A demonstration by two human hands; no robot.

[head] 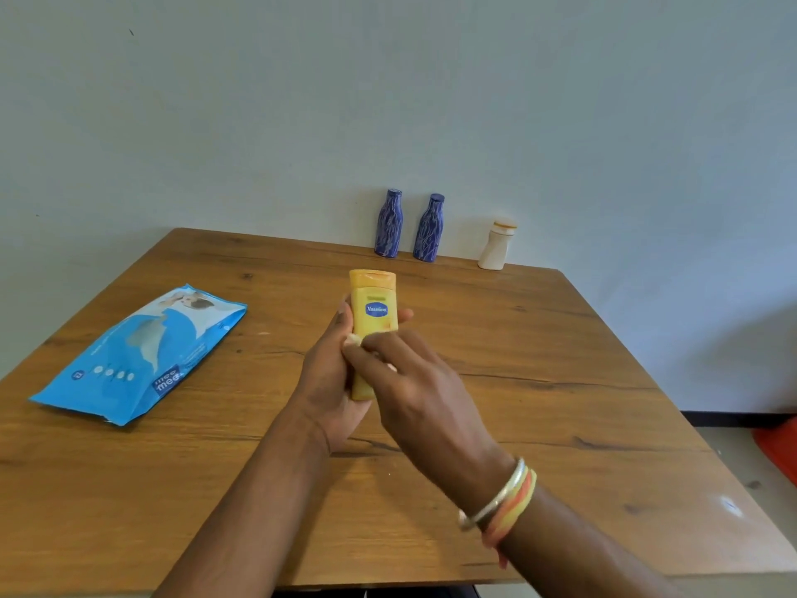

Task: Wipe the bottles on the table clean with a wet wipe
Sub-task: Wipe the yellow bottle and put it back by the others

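My left hand (332,381) grips a yellow lotion bottle (374,310) from behind and below, holding it above the middle of the wooden table (560,360) with its cap pointing away. My right hand (414,381) lies over the bottle's lower front and pinches a small white wet wipe (354,340) against it; most of the wipe is hidden under the fingers. Two blue patterned bottles (389,224) (429,228) and a white bottle (497,246) stand at the table's far edge by the wall.
A blue wet-wipe pack (142,356) lies flat on the left part of the table. The wall runs right behind the far edge. An orange object (776,446) sits on the floor at the right.
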